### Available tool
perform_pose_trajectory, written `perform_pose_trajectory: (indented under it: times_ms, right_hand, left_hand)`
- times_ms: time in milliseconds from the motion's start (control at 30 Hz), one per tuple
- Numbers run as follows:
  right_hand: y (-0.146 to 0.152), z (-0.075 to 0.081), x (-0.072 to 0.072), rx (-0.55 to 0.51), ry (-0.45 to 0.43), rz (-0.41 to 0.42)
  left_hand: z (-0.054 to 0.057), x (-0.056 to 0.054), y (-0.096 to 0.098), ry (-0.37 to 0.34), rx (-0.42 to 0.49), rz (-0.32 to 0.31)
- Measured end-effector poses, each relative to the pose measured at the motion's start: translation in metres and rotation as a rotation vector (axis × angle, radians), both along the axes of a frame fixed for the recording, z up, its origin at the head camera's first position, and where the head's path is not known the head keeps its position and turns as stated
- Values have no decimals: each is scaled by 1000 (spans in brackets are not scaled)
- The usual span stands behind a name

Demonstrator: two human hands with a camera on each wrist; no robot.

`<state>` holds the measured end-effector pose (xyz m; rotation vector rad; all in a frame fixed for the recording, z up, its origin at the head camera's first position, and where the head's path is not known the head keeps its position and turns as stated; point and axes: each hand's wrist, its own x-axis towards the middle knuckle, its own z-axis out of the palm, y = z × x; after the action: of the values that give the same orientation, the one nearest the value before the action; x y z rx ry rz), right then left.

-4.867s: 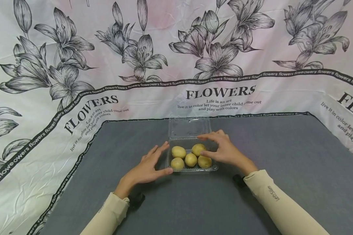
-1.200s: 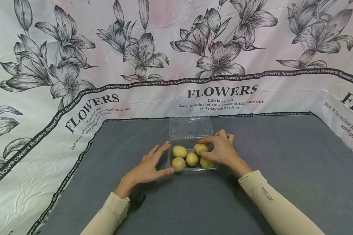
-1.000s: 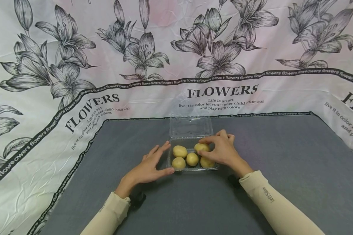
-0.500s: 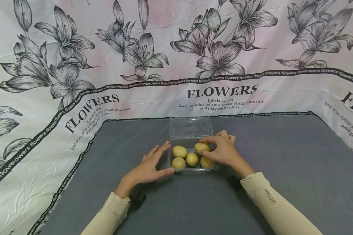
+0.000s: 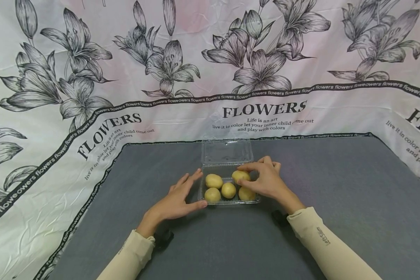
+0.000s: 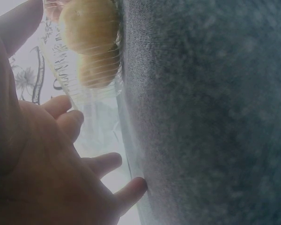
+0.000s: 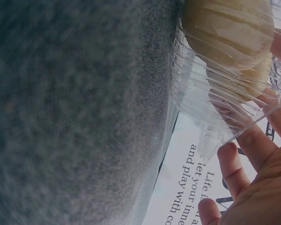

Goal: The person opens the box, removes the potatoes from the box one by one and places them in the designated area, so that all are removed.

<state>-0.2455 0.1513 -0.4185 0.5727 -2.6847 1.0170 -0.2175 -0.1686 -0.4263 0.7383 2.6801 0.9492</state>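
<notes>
A clear plastic clamshell box (image 5: 217, 203) stands on the grey tabletop, its lid (image 5: 226, 151) raised at the back. Several yellow potatoes lie inside, among them a middle one (image 5: 228, 190), a back left one (image 5: 214, 181) and a front right one (image 5: 246, 194). My right hand (image 5: 266, 179) pinches the back right potato (image 5: 240, 177) between thumb and fingers, low in the box. My left hand (image 5: 176, 200) stays beside the box's left side, fingers spread and fairly straight, thumb at the front left corner. In the left wrist view, potatoes (image 6: 90, 26) show through the ribbed wall.
A grey cloth (image 5: 217, 249) covers the table. White fabric printed with flowers and lettering (image 5: 262, 112) rises behind and along the sides. Dark wrist devices (image 5: 163, 238) sit under both forearms.
Since the oldest frame, my right hand has closed its thumb and fingers on the back right potato, which has shifted slightly right and back. My left hand has hardly moved.
</notes>
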Motion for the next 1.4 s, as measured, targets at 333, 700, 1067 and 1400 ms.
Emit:
perform_pose_trajectory:
  times_ms: [333,700,1067,1400]
  right_hand:
    - [1,0,1,-16,5,8]
    - [1,0,5,-32,22,21]
    - [1,0,6,-51,31,18]
    - [7,0,5,-81,31,16]
  left_hand:
    - [-2,-2,0,-6,2,-4]
    - [0,1,0,-4,-1,-3]
    - [-1,0,-1,-3,-1,-9]
    - [-1,1,-1,9,-6,-8]
